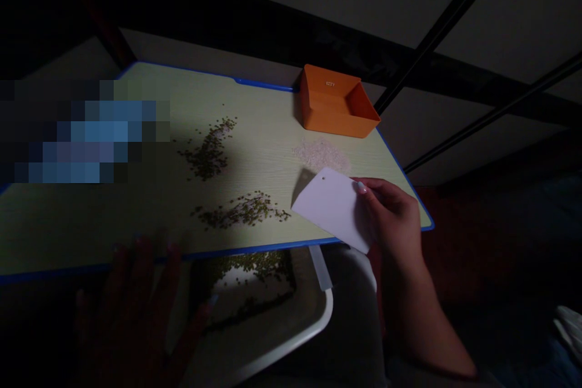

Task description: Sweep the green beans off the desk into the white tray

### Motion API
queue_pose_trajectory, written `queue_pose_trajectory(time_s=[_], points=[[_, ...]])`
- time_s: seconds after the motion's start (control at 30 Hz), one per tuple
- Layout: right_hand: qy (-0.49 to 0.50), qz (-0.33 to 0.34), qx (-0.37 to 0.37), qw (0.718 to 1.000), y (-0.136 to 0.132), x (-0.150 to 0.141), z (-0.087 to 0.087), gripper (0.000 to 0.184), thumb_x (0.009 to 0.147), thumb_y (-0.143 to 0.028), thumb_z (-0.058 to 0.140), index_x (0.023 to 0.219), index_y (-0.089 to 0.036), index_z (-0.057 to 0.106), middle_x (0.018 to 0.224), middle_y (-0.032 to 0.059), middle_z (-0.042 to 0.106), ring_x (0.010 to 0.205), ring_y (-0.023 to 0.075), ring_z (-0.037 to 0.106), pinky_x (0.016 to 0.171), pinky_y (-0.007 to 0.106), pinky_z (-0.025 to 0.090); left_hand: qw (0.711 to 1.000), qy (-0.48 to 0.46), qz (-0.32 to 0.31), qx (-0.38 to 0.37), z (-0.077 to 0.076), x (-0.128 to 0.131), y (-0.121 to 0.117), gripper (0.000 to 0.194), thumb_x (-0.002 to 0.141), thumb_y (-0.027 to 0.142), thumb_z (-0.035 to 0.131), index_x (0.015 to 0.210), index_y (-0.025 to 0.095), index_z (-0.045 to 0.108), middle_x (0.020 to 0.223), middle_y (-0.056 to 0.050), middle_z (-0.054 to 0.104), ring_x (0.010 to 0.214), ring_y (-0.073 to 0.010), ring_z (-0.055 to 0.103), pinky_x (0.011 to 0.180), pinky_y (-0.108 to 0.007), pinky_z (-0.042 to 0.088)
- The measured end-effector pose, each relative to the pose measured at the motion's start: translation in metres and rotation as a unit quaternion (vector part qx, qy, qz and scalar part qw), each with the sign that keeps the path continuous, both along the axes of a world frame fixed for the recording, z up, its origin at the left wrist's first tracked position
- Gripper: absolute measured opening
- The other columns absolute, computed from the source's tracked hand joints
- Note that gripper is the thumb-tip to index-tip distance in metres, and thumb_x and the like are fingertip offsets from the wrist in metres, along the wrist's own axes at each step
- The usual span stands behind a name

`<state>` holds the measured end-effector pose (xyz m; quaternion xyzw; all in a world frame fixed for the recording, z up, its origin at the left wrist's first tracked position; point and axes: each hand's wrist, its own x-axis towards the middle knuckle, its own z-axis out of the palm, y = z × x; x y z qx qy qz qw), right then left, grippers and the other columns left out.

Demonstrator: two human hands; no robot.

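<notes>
My right hand grips a flat white scraper with a small hole near one corner, thumb on top. It is tilted over the table's near right part, just in front of a heap of pale rice-like grains. To its left lie two scattered heaps of small green beans, a near one and a farther one. My left hand, dark in shadow, has its fingers spread at the table's front edge. Beside it, below the edge, a white basin holds more green beans.
An orange open box stands at the table's back right corner. The pale wood-grain tabletop has a blue rim. A pixelated patch hides the table's left side. Dark panels rise behind the table.
</notes>
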<state>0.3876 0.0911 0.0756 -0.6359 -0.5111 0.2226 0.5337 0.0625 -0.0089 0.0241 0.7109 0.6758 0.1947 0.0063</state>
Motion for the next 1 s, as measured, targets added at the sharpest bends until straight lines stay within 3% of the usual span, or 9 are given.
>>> queue_pose_trajectory(time_s=[0.2,0.47,0.83,1.0], points=[[0.01,0.044,-0.004,0.999,0.005,-0.005,-0.001,0.013,0.082,-0.034,0.072,0.087,-0.023,0.078,0.092,0.0035,0.08,0.084,0.0188,0.072,0.076,0.035,0.056,1.0,-0.002,-0.001,0.001,0.001,0.001,0.0,0.074,0.089,0.042,0.038,0.154,0.041,0.002,0.172,0.002,0.001,0.158,-0.0345,0.007,0.122,-0.074,0.007],[0.004,0.04,-0.015,0.999,-0.01,0.001,0.004,0.011,0.082,-0.035,0.074,0.084,-0.025,0.078,0.088,0.002,0.08,0.081,0.0181,0.072,0.075,0.033,0.056,1.0,0.004,-0.007,-0.008,-0.001,0.0,0.0,0.074,0.09,0.041,0.038,0.154,0.039,0.002,0.173,-0.001,-0.001,0.159,-0.035,0.005,0.121,-0.076,0.008],[0.024,0.079,-0.018,0.996,-0.021,-0.01,-0.005,0.012,0.086,-0.036,0.072,0.092,-0.028,0.078,0.094,0.0013,0.08,0.084,0.0187,0.073,0.075,0.036,0.057,1.0,0.007,-0.003,-0.003,0.002,0.0,0.0,0.075,0.089,0.04,0.039,0.154,0.04,0.001,0.172,0.0,0.0,0.158,-0.0346,0.006,0.123,-0.072,0.009],[0.016,0.058,-0.017,0.998,-0.024,-0.008,-0.001,0.012,0.085,-0.036,0.073,0.091,-0.027,0.078,0.094,0.0015,0.08,0.083,0.019,0.073,0.075,0.035,0.057,1.0,0.009,0.0,-0.011,0.002,0.001,0.0,0.075,0.089,0.042,0.038,0.154,0.04,0.0,0.173,-0.002,-0.001,0.158,-0.0361,0.006,0.121,-0.076,0.009]])
